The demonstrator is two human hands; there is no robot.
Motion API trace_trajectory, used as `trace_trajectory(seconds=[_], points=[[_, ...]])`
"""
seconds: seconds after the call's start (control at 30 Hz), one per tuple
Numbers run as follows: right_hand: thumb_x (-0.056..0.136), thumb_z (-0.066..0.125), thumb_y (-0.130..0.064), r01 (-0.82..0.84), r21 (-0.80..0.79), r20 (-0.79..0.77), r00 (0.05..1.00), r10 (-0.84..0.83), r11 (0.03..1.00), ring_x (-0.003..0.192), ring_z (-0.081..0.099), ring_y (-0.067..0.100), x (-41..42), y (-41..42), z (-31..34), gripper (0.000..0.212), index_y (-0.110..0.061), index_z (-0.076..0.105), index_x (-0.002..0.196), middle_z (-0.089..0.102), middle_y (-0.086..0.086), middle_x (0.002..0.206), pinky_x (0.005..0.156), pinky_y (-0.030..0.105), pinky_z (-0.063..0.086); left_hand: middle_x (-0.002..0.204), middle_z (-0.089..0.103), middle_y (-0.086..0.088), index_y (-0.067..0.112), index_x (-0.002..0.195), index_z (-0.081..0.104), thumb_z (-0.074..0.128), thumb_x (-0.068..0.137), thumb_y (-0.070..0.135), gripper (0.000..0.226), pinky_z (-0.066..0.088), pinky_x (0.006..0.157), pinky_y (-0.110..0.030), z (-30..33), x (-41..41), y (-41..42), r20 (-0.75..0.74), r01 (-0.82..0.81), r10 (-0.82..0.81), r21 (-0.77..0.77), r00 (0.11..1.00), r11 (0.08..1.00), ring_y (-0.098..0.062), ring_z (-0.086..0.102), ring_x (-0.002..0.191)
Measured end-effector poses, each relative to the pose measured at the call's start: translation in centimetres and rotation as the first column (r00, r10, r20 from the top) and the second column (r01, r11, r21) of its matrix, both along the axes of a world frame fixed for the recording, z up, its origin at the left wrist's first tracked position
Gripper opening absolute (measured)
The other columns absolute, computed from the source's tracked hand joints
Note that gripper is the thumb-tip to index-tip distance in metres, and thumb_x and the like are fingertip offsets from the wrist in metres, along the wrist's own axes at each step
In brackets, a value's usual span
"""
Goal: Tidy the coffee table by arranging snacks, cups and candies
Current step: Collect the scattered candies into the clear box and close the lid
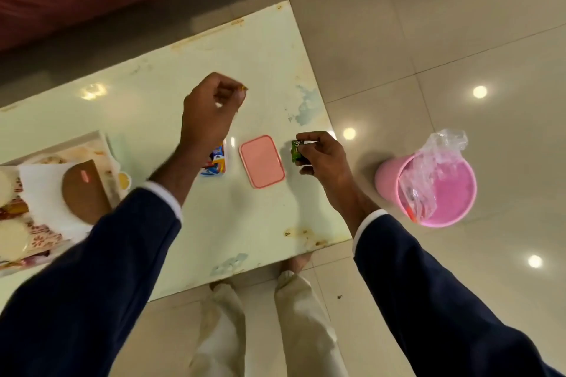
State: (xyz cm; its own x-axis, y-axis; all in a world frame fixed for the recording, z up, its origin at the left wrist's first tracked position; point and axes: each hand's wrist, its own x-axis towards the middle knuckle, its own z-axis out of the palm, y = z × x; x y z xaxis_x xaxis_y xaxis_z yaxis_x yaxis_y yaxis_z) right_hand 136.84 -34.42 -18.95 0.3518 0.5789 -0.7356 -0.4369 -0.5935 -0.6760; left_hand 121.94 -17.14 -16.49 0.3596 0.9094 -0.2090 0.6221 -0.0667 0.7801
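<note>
Fingers [298, 148] of the right hand [321, 156] pinch a green candy [296, 150] just right of the pink lid [262, 161] on the counter [232, 223], probably bound for the pink bin [428, 190], while the left hand [211, 107] is curled shut on something tiny.

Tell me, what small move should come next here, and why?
Probably the right hand carries its small green packet over to the pink bin on the floor just right of the table and drops it. The packet is already pinched, and the bin stands open, holding clear plastic.

Lid [262, 161] on table [245, 223], bin [441, 193] right
</note>
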Motion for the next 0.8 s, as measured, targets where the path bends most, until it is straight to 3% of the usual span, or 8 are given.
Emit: trace_trajectory(seconds=[0.2,0.3,0.5,0.67,0.73,0.8], points=[[0.096,0.063,-0.009,-0.176,0.034,0.134,0.976,0.17,0.984,0.081,0.074,0.018,-5.8,3.2,1.1,0.021,-0.013,0.066,0.117,0.069,0.0,0.094,0.067,0.025,0.06,0.086,0.073,0.007,0.025,0.09,0.068,0.069,0.089,0.016,0.008,0.052,0.077,-0.027,-0.5,-9.7,-3.4,-0.058,-0.246,0.239,-0.184,0.969,0.952,-0.011,0.069,0.083],[0.095,0.062,-0.011,-0.266,0.036,0.219,0.943,0.252,0.963,0.072,0.071,0.008,-9.0,5.3,1.2,0.019,-0.017,0.066,0.113,0.068,-0.003,0.092,0.06,0.02,0.055,0.093,0.072,0.002,0.019,0.093,0.07,0.072,0.088,0.015,0.007,0.053,0.077,-0.029,-1.9,-11.6,-3.7,-0.126,-0.215,0.194,-0.178,0.973,0.96,-0.018,0.07,0.088],[0.089,0.061,-0.023,-0.38,-0.046,0.406,0.838,0.365,0.924,0.082,0.074,0.017,-11.8,8.3,0.5,0.019,-0.031,0.065,0.105,0.072,-0.011,0.093,0.073,0.044,0.064,0.109,0.062,-0.007,0.014,0.124,0.062,0.071,0.092,0.024,0.034,0.053,0.08,-0.031,-3.1,-13.2,-3.8,-0.1,-0.181,0.175,-0.053,0.979,0.982,-0.015,0.062,0.094],[0.089,0.067,-0.023,-0.341,-0.025,0.449,0.836,0.315,0.94,0.08,0.074,0.015,-11.6,8.8,0.3,0.025,-0.03,0.063,0.113,0.071,-0.008,0.096,0.068,0.034,0.061,0.113,0.05,0.004,0.015,0.129,0.058,0.063,0.098,0.02,0.032,0.054,0.09,-0.046,-3.8,-16.0,-4.8,-0.137,-0.15,0.133,-0.117,0.982,0.982,-0.009,0.058,0.083],[0.09,0.065,-0.015,-0.239,-0.026,0.531,0.819,0.217,0.971,0.082,0.072,0.018,-11.0,7.9,0.3,0.022,-0.026,0.063,0.109,0.07,-0.001,0.097,0.071,0.035,0.061,0.116,0.053,0.002,0.019,0.13,0.057,0.062,0.097,0.018,0.033,0.054,0.088,-0.04,-4.0,-16.9,-5.3,-0.124,-0.144,0.124,-0.172,0.985,0.975,-0.005,0.058,0.081],[0.091,0.061,-0.01,-0.146,-0.08,0.635,0.755,0.163,0.986,0.093,0.069,0.022,-10.4,6.4,0.2,0.021,-0.02,0.064,0.109,0.069,0.003,0.103,0.078,0.035,0.06,0.121,0.057,-0.003,0.021,0.13,0.056,0.061,0.097,0.018,0.034,0.05,0.079,-0.021,-4.1,-17.4,-5.6,-0.095,-0.124,0.106,-0.214,0.99,0.969,0.0,0.058,0.083]])
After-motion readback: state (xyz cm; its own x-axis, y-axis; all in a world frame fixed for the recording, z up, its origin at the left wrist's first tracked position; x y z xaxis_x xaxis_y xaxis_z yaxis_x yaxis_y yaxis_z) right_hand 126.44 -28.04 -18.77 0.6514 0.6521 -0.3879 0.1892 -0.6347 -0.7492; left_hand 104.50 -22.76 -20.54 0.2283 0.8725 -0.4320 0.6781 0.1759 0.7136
